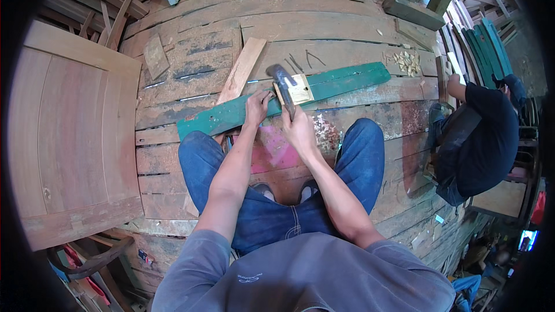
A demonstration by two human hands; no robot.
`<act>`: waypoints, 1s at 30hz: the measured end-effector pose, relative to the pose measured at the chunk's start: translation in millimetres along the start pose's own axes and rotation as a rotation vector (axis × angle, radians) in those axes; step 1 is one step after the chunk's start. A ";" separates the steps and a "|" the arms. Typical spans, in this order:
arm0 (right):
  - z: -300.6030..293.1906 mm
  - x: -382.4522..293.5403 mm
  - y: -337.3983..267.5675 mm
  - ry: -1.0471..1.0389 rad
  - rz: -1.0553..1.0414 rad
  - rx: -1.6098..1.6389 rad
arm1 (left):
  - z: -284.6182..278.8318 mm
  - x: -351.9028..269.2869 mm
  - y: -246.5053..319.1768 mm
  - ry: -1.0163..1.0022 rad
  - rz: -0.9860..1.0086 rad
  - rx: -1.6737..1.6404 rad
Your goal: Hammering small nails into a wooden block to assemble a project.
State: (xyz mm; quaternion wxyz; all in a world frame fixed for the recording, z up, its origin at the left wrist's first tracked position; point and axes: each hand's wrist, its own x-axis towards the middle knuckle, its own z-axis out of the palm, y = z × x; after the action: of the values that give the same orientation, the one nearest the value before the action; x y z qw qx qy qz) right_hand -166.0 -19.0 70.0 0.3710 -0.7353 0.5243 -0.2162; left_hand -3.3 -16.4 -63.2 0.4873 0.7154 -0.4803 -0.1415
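Note:
My right hand [300, 132] grips a claw hammer [284, 89] by its handle, its metal head pointing away from me. Under and beside the hammer is a pale wooden piece [301, 90] with a small dark hole, lying across a green-painted plank [351, 81]. The plank slants in front of my knees. My left hand [257, 107] is at the plank just left of the pale wood, thumb and fingertips pinched together. Something small and dark shows at those fingertips; I cannot tell what it is.
A bare board [243, 69] lies beyond the plank, with several nails or thin rods [295, 63] nearby. Wood chips [406, 61] are heaped at right. A panelled wooden door [73, 130] stands left. A crouching person [481, 143] holds a pale stick at right.

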 end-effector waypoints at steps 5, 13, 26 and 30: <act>14.0 15.3 20.7 -0.178 -0.001 -0.221 | -1.7 2.4 -16.7 -0.027 -0.001 0.169; 14.0 13.7 28.6 -0.196 0.063 -0.223 | -3.1 -1.1 -6.7 -0.013 0.024 0.131; 16.6 14.5 16.3 -0.099 0.034 -0.097 | -2.6 -5.4 -31.7 0.045 0.066 0.100; -0.3 11.7 0.8 0.018 0.045 0.009 | 0.5 0.0 -7.2 -0.084 -0.017 0.089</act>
State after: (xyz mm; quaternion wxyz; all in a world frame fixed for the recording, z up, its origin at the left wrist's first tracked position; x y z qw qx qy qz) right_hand -162.5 -30.2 68.7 0.3746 -0.7196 0.5431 -0.2166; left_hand 0.3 -16.2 -69.4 0.4331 0.7339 -0.5000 -0.1543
